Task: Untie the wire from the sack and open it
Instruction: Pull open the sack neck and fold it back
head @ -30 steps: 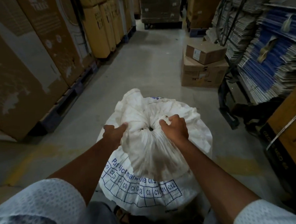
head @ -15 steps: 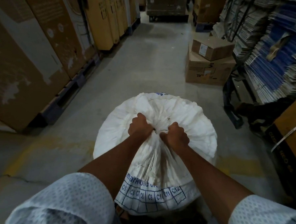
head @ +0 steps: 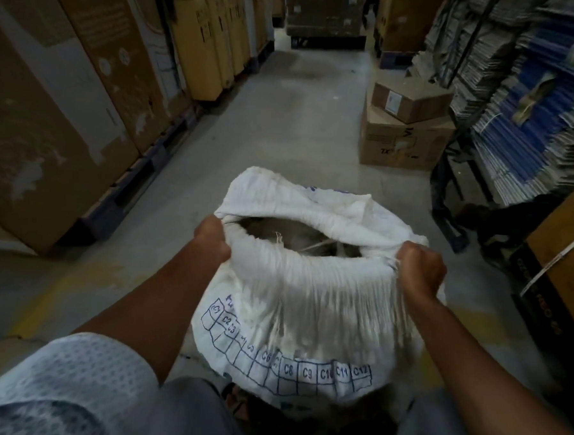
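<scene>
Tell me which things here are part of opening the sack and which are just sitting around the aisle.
Part of the job:
white sack, mouth pulled open
left hand, gripping the sack's rim
right hand, gripping the opposite rim

Just lying about:
two stacked cardboard boxes on the floor
tall cartons on pallets
stacked flat cardboard on racks

No tie wire is clearly visible.

White sack (head: 303, 303) mouth agape between left hand (head: 212, 236) and right hand (head: 419, 268), both fisted on its rim.
</scene>
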A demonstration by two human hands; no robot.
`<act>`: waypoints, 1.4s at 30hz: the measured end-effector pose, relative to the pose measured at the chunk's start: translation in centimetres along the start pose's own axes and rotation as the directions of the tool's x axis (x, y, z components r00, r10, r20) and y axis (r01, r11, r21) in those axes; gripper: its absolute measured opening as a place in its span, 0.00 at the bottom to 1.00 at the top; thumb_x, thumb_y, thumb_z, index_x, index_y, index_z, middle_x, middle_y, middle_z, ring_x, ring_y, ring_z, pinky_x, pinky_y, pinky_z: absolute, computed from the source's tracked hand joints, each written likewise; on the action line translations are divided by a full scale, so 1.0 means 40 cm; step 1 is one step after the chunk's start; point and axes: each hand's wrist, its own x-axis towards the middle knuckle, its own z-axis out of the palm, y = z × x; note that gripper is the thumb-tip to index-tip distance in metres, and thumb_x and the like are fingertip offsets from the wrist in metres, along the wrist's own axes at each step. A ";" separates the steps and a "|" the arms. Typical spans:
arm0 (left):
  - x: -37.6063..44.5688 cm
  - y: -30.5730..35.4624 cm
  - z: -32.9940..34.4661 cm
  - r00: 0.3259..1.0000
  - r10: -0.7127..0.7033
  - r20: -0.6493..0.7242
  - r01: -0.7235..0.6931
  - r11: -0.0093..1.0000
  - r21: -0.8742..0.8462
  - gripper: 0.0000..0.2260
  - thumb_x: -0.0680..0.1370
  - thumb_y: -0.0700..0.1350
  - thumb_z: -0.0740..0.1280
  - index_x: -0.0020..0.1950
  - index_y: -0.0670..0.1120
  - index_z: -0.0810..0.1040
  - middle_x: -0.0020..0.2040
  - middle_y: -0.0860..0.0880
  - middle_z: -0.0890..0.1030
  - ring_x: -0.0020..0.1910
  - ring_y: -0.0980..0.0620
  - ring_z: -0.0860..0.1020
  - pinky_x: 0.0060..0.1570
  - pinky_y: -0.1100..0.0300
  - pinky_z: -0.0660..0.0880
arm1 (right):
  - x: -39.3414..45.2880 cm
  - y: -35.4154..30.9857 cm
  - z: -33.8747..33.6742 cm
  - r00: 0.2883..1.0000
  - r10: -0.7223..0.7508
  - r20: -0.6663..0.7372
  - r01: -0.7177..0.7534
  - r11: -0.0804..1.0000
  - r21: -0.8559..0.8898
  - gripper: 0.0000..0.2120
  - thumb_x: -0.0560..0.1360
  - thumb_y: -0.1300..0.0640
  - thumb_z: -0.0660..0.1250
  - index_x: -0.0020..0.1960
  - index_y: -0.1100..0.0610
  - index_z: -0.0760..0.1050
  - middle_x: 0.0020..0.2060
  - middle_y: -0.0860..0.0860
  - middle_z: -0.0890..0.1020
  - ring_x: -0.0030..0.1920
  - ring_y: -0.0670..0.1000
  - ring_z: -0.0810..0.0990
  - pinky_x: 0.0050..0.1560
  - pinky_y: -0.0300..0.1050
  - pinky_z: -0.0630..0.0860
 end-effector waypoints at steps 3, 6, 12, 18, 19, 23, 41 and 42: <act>-0.169 0.084 -0.032 0.997 0.033 -0.070 -0.028 0.998 0.064 0.20 0.70 0.48 0.64 0.57 0.38 0.77 0.55 0.42 0.80 0.54 0.41 0.79 0.56 0.49 0.77 | 0.039 0.028 -0.053 0.989 0.138 -0.049 -0.136 0.990 0.039 0.16 0.76 0.57 0.64 0.55 0.67 0.80 0.53 0.64 0.82 0.54 0.66 0.79 0.53 0.55 0.75; -0.228 0.098 -0.034 0.965 0.262 -0.006 -0.247 0.918 0.311 0.13 0.74 0.45 0.65 0.50 0.37 0.81 0.50 0.37 0.82 0.53 0.38 0.80 0.45 0.55 0.73 | 0.010 0.022 -0.049 1.000 -0.003 0.025 0.002 1.000 0.019 0.14 0.68 0.51 0.64 0.46 0.60 0.81 0.47 0.59 0.82 0.47 0.63 0.81 0.48 0.55 0.78; -0.252 0.122 0.007 0.886 0.440 0.148 -0.440 0.693 0.571 0.27 0.76 0.66 0.54 0.68 0.50 0.70 0.63 0.41 0.76 0.61 0.38 0.76 0.60 0.47 0.72 | -0.091 -0.113 0.020 0.779 -0.603 -0.172 0.611 0.792 -0.006 0.13 0.68 0.59 0.66 0.52 0.54 0.77 0.55 0.55 0.77 0.59 0.57 0.73 0.63 0.54 0.64; -0.233 0.100 0.058 0.790 0.562 0.245 -0.510 0.380 0.772 0.24 0.77 0.60 0.64 0.69 0.50 0.71 0.62 0.40 0.76 0.60 0.37 0.77 0.61 0.43 0.73 | -0.180 -0.183 0.216 0.349 -0.927 0.137 0.937 0.345 -0.050 0.11 0.75 0.58 0.66 0.56 0.57 0.79 0.53 0.53 0.81 0.53 0.55 0.79 0.54 0.50 0.76; -0.226 0.097 0.066 0.780 0.573 0.251 -0.535 0.402 0.743 0.21 0.78 0.55 0.65 0.67 0.48 0.73 0.60 0.39 0.77 0.59 0.37 0.77 0.59 0.45 0.74 | -0.176 -0.179 0.251 0.317 -0.926 0.204 0.948 0.309 -0.072 0.13 0.76 0.56 0.65 0.59 0.57 0.78 0.55 0.54 0.80 0.55 0.55 0.79 0.55 0.50 0.77; -0.191 0.081 0.111 0.713 0.658 0.244 -0.615 0.419 0.667 0.10 0.79 0.44 0.62 0.56 0.43 0.79 0.52 0.39 0.82 0.54 0.36 0.79 0.51 0.49 0.74 | -0.122 -0.166 0.375 0.349 -0.855 0.385 0.937 0.314 -0.152 0.22 0.78 0.58 0.65 0.70 0.63 0.70 0.66 0.61 0.75 0.66 0.60 0.74 0.66 0.54 0.72; -0.057 0.067 0.066 0.754 0.657 0.013 -0.526 0.592 0.610 0.17 0.76 0.61 0.67 0.51 0.48 0.74 0.51 0.48 0.78 0.49 0.48 0.77 0.47 0.56 0.71 | 0.059 -0.241 0.447 0.428 -0.771 0.472 0.904 0.363 -0.226 0.12 0.83 0.52 0.56 0.62 0.56 0.72 0.51 0.60 0.83 0.53 0.63 0.81 0.49 0.51 0.73; -0.085 0.079 0.078 0.632 0.774 0.030 -0.619 0.481 0.621 0.15 0.78 0.60 0.64 0.50 0.49 0.73 0.48 0.48 0.78 0.47 0.47 0.77 0.45 0.55 0.71 | 0.060 -0.258 0.443 0.437 -0.756 0.488 0.899 0.384 -0.211 0.11 0.83 0.51 0.57 0.61 0.55 0.71 0.49 0.60 0.82 0.51 0.62 0.80 0.49 0.51 0.73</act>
